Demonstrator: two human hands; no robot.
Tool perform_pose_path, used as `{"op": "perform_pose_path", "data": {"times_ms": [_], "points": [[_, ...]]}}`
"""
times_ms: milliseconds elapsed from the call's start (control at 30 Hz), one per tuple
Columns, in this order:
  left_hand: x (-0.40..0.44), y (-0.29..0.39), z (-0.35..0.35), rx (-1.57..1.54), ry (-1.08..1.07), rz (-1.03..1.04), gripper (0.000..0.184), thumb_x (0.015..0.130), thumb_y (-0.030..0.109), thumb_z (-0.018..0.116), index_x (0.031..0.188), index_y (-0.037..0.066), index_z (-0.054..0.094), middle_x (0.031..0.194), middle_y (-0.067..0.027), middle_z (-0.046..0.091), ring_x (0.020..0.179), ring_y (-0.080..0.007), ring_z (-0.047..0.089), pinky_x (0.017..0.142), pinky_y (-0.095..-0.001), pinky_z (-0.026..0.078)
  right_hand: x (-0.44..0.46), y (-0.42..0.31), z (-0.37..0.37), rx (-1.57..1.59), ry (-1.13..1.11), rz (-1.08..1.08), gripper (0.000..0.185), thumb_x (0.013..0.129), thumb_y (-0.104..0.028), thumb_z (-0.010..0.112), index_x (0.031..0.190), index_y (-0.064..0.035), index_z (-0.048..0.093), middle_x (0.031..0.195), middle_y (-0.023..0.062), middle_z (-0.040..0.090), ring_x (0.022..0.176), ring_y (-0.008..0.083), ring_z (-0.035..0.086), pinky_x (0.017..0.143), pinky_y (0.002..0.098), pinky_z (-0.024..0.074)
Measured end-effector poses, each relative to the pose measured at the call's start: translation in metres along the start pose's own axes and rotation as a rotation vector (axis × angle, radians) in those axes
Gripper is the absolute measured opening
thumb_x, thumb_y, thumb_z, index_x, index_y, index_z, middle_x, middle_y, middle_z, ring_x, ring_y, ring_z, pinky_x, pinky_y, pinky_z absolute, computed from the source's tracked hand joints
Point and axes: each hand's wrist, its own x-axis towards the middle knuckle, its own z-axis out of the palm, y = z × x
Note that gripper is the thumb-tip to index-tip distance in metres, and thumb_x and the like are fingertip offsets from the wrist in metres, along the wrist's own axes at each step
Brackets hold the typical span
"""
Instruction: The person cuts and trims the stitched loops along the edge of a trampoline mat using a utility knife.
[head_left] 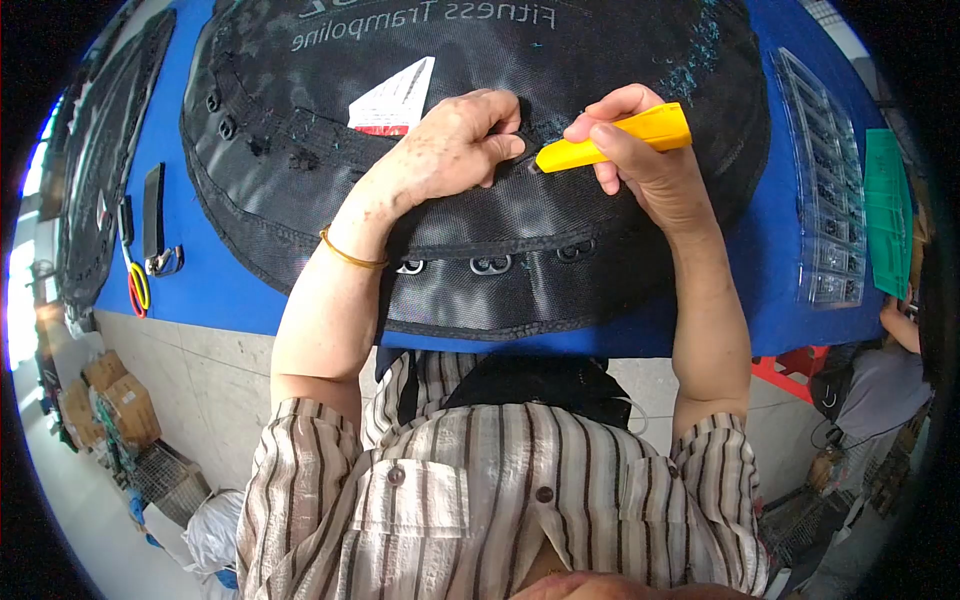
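Observation:
A black mesh trampoline mat (420,215) with "Fitness Trampoline" lettering lies folded across the work surface. My left hand (450,140) rests on it, thumb and curled fingers pinching a bit of the black fabric. My right hand (645,155) is closed around a yellow tapered tool (625,135); its exact kind is unclear. The tool's small dark tip points left, near my left fingertips and close to the mat. A white paper label (395,97) with a red strip lies beside my left hand. Metal buckles (491,265) run along the mat's near band.
A blue table (240,290) carries yellow-and-red-handled scissors (137,285) and a black strap (153,215) at left. A clear compartment box (830,190) and a green tray (886,210) are at right. Cardboard boxes (125,405) stand on the floor; another person's arm (900,325) shows at far right.

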Motion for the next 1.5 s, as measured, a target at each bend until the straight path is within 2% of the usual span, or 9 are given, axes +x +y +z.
{"op": "perform_pose_path", "data": {"times_ms": [567, 1033, 1133, 1200, 1233, 1300, 1500], "points": [[0.001, 0.002, 0.0, 0.012, 0.002, 0.006, 0.018, 0.097, 0.014, 0.065, 0.094, 0.002, 0.051, 0.076, -0.0064, 0.054, 0.056, -0.0118, 0.059, 0.051, -0.0283, 0.046, 0.0, -0.004, -0.002, -0.068, 0.036, -0.007, 0.033, 0.088, -0.03, 0.076, 0.104, -0.0046, 0.063, 0.096, 0.0101, 0.073, 0.063, 0.0058, 0.061, 0.057, 0.0201, 0.0509], [0.001, -0.002, 0.001, 0.028, 0.013, 0.042, 0.019, 0.095, 0.012, 0.066, 0.093, 0.001, 0.051, 0.076, -0.0084, 0.055, 0.056, -0.0138, 0.059, 0.053, -0.0301, 0.047, 0.002, -0.007, -0.013, -0.068, 0.074, -0.004, 0.029, 0.091, -0.026, 0.074, 0.108, -0.0061, 0.062, 0.097, 0.0115, 0.073, 0.064, 0.0069, 0.059, 0.058, 0.0217, 0.0494], [0.002, -0.009, 0.005, 0.141, 0.064, 0.145, 0.018, 0.095, 0.012, 0.066, 0.094, 0.002, 0.051, 0.08, -0.0085, 0.056, 0.056, -0.0139, 0.059, 0.053, -0.0295, 0.047, 0.002, -0.005, -0.014, -0.067, 0.076, -0.003, 0.029, 0.092, -0.027, 0.074, 0.108, -0.006, 0.062, 0.098, 0.0117, 0.073, 0.064, 0.0067, 0.059, 0.058, 0.0216, 0.0493], [0.003, -0.011, 0.007, 0.217, 0.182, 0.398, 0.017, 0.095, 0.011, 0.065, 0.094, 0.002, 0.051, 0.084, -0.0086, 0.056, 0.057, -0.0142, 0.058, 0.054, -0.0296, 0.047, 0.003, -0.005, -0.014, -0.061, 0.075, -0.004, 0.029, 0.092, -0.027, 0.074, 0.108, -0.006, 0.062, 0.098, 0.0118, 0.073, 0.065, 0.0067, 0.059, 0.058, 0.0214, 0.0492], [0.003, -0.011, 0.007, 0.217, 0.181, 0.398, 0.017, 0.095, 0.011, 0.065, 0.094, 0.002, 0.051, 0.084, -0.0086, 0.056, 0.057, -0.0142, 0.058, 0.054, -0.0296, 0.047, 0.003, -0.005, -0.013, -0.06, 0.073, -0.003, 0.029, 0.092, -0.027, 0.074, 0.108, -0.0062, 0.062, 0.098, 0.0119, 0.073, 0.064, 0.0066, 0.059, 0.057, 0.0213, 0.0491], [0.003, -0.013, 0.007, 0.133, 0.078, 0.254, 0.017, 0.095, 0.01, 0.065, 0.094, 0.003, 0.051, 0.087, -0.0089, 0.056, 0.057, -0.0142, 0.058, 0.055, -0.0298, 0.048, 0.003, -0.005, -0.012, -0.058, 0.071, -0.003, 0.029, 0.092, -0.028, 0.074, 0.108, -0.0064, 0.062, 0.098, 0.0119, 0.073, 0.064, 0.0066, 0.059, 0.057, 0.0212, 0.049], [0.003, -0.01, 0.006, 0.138, 0.064, 0.121, 0.019, 0.096, 0.012, 0.066, 0.094, 0.002, 0.049, 0.081, -0.0092, 0.055, 0.057, -0.0141, 0.059, 0.054, -0.0301, 0.048, 0.002, -0.007, -0.014, -0.063, 0.064, -0.017, 0.029, 0.092, -0.027, 0.073, 0.108, -0.0061, 0.062, 0.096, 0.0123, 0.073, 0.063, 0.007, 0.06, 0.056, 0.0209, 0.0493]]}}
